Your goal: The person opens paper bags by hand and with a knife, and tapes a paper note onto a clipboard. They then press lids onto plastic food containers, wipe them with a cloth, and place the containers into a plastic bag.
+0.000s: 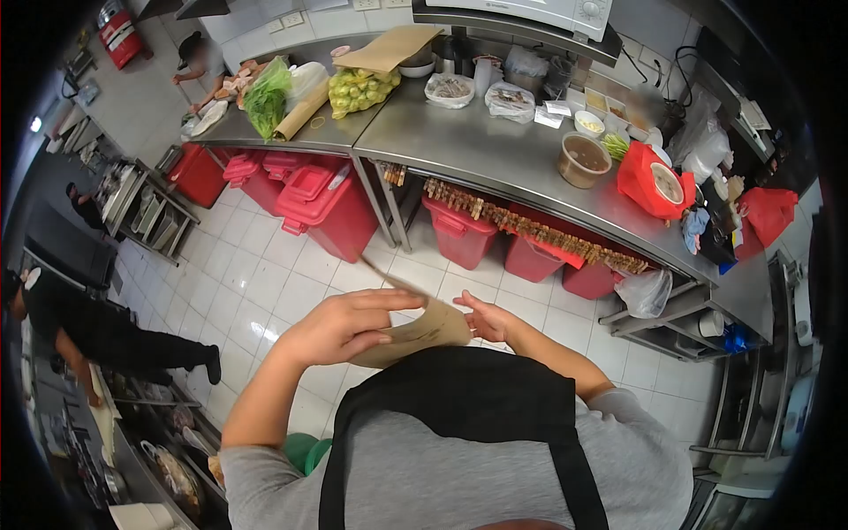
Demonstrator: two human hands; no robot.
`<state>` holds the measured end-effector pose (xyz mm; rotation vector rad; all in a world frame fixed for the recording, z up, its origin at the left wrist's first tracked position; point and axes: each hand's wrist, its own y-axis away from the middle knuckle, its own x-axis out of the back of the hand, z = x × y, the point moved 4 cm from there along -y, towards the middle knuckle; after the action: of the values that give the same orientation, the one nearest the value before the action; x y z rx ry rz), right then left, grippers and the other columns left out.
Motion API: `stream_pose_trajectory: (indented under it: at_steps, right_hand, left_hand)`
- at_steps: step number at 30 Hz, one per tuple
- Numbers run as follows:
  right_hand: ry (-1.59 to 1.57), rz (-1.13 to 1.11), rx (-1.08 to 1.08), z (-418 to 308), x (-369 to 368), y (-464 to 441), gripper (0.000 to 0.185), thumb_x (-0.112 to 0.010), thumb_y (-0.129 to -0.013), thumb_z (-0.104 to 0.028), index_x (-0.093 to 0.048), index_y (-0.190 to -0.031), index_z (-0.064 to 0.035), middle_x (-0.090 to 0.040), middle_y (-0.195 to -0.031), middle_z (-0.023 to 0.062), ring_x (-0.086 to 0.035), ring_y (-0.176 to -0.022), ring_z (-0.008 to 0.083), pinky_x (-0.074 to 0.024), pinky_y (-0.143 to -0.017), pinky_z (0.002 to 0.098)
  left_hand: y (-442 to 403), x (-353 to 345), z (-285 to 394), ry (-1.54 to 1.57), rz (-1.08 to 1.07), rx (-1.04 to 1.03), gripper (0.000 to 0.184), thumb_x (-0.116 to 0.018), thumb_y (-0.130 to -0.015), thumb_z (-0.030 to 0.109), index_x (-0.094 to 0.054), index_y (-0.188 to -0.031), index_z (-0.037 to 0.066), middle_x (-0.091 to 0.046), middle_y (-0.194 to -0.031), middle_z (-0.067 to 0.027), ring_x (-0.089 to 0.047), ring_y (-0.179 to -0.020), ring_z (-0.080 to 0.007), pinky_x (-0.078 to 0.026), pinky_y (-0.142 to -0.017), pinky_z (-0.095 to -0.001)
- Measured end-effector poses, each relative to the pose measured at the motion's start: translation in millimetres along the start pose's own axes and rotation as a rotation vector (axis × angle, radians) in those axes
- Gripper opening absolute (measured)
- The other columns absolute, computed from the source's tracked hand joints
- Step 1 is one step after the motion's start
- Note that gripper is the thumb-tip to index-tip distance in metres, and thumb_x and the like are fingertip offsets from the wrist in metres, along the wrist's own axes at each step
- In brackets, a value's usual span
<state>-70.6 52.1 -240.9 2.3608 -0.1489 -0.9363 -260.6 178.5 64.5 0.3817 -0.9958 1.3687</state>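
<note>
A person seen from above holds a curled brown sheet [428,334] in front of the chest, just beyond the top edge of a black apron [459,397]. The left forearm rises from the lower left, elbow out to the side; the left hand [343,325] is turned palm inward, its fingers reaching right across the sheet and its thumb below them, pinching the sheet between them. The right forearm angles inward from the lower right. The right hand [488,320] is at the sheet's right end, thumb raised and apart from the fingers; whether it grips cannot be told, as its fingertips are partly hidden.

The sheet's broad, dark-marked face slants from lower left up to the right, its long axis running roughly between the hands. A thin brown strip, probably the same sheet seen edge-on, points away toward the upper left. Beyond lie white floor tiles [265,274], a lidded red bin [331,212] and a steel counter [420,128].
</note>
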Motion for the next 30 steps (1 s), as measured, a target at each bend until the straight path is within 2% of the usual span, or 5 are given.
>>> stream_pose_trajectory:
  at_steps: [6, 10, 14, 18, 30]
  right_hand:
    - [-0.380, -0.234, 0.558, -111.2, -13.2, -3.5, 0.054, -0.055, -0.090, -0.014, -0.031, -0.138, -0.0084, -0.053, -0.123, 0.0129, -0.050, -0.116, 0.0251, -0.0407, -0.099, 0.0387]
    - [-0.290, -0.047, 0.939, -213.8, 19.1, 21.7, 0.046, -0.055, -0.084, 0.003, -0.043, -0.129, -0.0032, -0.056, -0.115, 0.0121, -0.057, -0.105, 0.0215, -0.0481, -0.090, 0.0347]
    - [-0.194, 0.175, 0.985, -310.4, 31.4, 9.2, 0.033, -0.052, -0.084, 0.006, -0.055, -0.117, -0.0006, -0.060, -0.101, 0.0102, -0.062, -0.083, 0.0156, -0.0547, -0.072, 0.0298]
    - [-0.057, 0.197, 0.920, -388.9, 33.1, -35.6, 0.032, -0.053, -0.084, 0.005, -0.056, -0.116, -0.0001, -0.061, -0.097, 0.0102, -0.063, -0.074, 0.0119, -0.0548, -0.066, 0.0261]
    - [0.050, 0.209, 1.040, -599.8, -7.4, -152.7, 0.059, -0.059, -0.083, -0.002, -0.033, -0.136, 0.0036, -0.049, -0.127, 0.0149, -0.053, -0.109, 0.0206, -0.0463, -0.087, 0.0312]
  left_hand:
    - [-74.8, 70.5, -60.6, -0.006, -0.185, 0.072, 0.010, -0.064, -0.072, -0.001, -0.059, -0.080, 0.002, -0.061, -0.113, -0.0113, -0.062, -0.092, -0.0274, -0.051, -0.073, -0.0343]
    - [-81.5, 97.8, -153.4, 0.249, 0.267, 0.356, 0.060, -0.066, -0.068, -0.004, -0.043, -0.122, 0.005, -0.055, -0.115, -0.0135, -0.056, -0.104, -0.0223, -0.046, -0.086, -0.0329]
    - [-88.7, 125.1, -221.6, 0.389, 0.408, 0.430, 0.088, -0.063, -0.073, -0.006, -0.009, -0.141, 0.007, -0.041, -0.130, -0.0142, -0.045, -0.117, -0.0234, -0.040, -0.096, -0.0365]
    - [-116.4, 158.6, -256.7, 0.457, 0.551, 0.407, 0.087, -0.068, -0.071, -0.001, -0.015, -0.140, 0.004, -0.042, -0.128, -0.0125, -0.044, -0.118, -0.0229, -0.036, -0.099, -0.0372]
    - [-206.1, 355.9, -454.1, 0.328, 0.689, 0.218, 0.075, -0.046, -0.072, -0.015, -0.029, -0.141, 0.007, -0.045, -0.135, -0.0102, -0.047, -0.119, -0.0190, -0.036, -0.100, -0.0292]
